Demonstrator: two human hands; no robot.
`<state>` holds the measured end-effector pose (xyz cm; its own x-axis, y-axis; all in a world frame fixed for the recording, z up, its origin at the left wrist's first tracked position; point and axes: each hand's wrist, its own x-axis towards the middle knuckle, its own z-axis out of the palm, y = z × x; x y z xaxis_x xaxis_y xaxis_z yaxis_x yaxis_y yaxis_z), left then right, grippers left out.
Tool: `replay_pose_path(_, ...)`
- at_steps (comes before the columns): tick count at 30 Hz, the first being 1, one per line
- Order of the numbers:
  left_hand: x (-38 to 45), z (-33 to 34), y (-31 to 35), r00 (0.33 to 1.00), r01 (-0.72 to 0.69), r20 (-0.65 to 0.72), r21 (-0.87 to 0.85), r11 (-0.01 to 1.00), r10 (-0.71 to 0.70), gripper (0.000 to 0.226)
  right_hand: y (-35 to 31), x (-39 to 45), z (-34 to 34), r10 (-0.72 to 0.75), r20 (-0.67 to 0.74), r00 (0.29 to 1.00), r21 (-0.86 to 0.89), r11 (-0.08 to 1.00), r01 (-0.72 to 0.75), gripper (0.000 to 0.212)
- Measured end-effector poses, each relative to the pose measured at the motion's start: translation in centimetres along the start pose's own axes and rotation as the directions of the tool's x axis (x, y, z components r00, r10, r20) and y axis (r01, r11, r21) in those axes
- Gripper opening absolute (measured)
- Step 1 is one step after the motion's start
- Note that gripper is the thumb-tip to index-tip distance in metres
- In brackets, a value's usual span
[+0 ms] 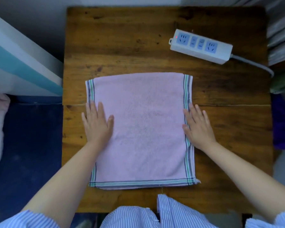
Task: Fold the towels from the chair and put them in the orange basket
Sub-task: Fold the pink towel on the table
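Fingers flat and spread, gripping nothing: left hand (97, 122) presses the towel's (140, 129) left edge, right hand (198, 127) its right edge, likely smoothing it and pinning it for the next fold. Towel lies doubled near the table's (122, 46) front edge. Power strip (201, 46) toward the far right corner. Chair and basket out of view.

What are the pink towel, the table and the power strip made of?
The towel looks like soft woven cotton terry, matte, with a fuzzy nap and striped borders. The table seems to be dark-stained wood: grain, knots and a plank seam show. The power strip looks like smooth white plastic, slightly glossy.
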<state>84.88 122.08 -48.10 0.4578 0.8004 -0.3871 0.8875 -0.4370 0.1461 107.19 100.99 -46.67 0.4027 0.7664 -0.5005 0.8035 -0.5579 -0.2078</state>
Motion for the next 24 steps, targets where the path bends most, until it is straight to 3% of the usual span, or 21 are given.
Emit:
replay_pose_path(3, -3.0, 2.3, -0.4, 0.957, -0.272, -0.1, 0.033, 0.962, 0.274, 0.063, -0.1, -2.0, 0.1, 0.085, -0.116, 0.99, 0.173, 0.983, -0.064, 0.064)
replay_pose_path(5, -5.7, 4.1, -0.6, 0.885, -0.447, -0.107, 0.081, 0.891, 0.454, 0.062, -0.3, -3.6, 1.1, 0.08, -0.243, 0.967, 0.148, 0.988, -0.044, 0.049)
replay_pose_path(8, -9.3, 6.8, -1.1, 0.809, -0.542, -0.166, 0.16, 0.825, 0.564, 0.06, -1.2, -6.5, 3.0, 0.063, -0.315, 0.947, 0.08, 0.996, -0.039, 0.026)
replay_pose_path(11, -11.7, 7.5, -1.8, 0.842, -0.507, -0.091, 0.206, 0.837, 0.532, 0.061, -2.1, -8.9, 4.6, 0.127, -0.237, 0.963, 0.052, 0.992, -0.118, 0.018)
replay_pose_path(14, -13.1, 7.0, -2.3, 0.879, -0.472, 0.043, 0.215, 0.855, 0.475, 0.068, -3.5, -10.9, 5.5, 0.274, -0.12, 0.954, 0.098, 0.96, -0.263, 0.028)
replay_pose_path(18, -15.0, 6.1, -4.0, 0.881, -0.469, 0.064, 0.233, 0.852, 0.468, 0.072, -4.9, -13.0, 6.8, 0.364, -0.146, 0.92, 0.173, 0.925, -0.339, 0.024)
replay_pose_path(20, -15.7, 6.0, -5.4, 0.894, -0.446, 0.1, 0.289, 0.847, 0.437, 0.074, -4.8, -13.3, 7.3, 0.422, -0.172, 0.89, 0.312, 0.88, -0.357, 0.023)
replay_pose_path(22, -16.4, 5.9, -6.7, 0.912, -0.399, 0.036, 0.305, 0.865, 0.408, 0.075, -4.5, -13.5, 7.4, 0.51, -0.165, 0.844, 0.518, 0.773, -0.366, 0.024)
replay_pose_path(24, -16.9, 5.6, -7.6, 0.936, -0.346, 0.029, 0.263, 0.901, 0.351, 0.059, -4.0, -14.2, 7.6, 0.547, -0.164, 0.821, 0.591, 0.721, -0.362, 0.026)
